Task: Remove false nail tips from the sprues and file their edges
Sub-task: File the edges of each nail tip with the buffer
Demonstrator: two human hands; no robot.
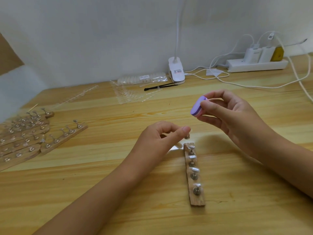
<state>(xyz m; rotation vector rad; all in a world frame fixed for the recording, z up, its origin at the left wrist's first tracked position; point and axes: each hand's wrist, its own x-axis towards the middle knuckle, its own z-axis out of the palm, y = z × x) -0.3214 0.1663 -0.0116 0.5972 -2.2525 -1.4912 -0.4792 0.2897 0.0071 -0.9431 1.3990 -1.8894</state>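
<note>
Four nail tips [192, 157] seated; pinched fifth stand [187, 137] in left hand [162, 134], purple buffer [196, 107] in right hand [227, 114]; sprues [125, 94] unstripped at eleven.

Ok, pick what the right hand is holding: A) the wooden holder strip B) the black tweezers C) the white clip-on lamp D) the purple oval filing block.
D: the right hand pinches the purple oval filing block, held up off the wooden table.

Clip lamp [176, 70], power strip [257, 65]
</note>
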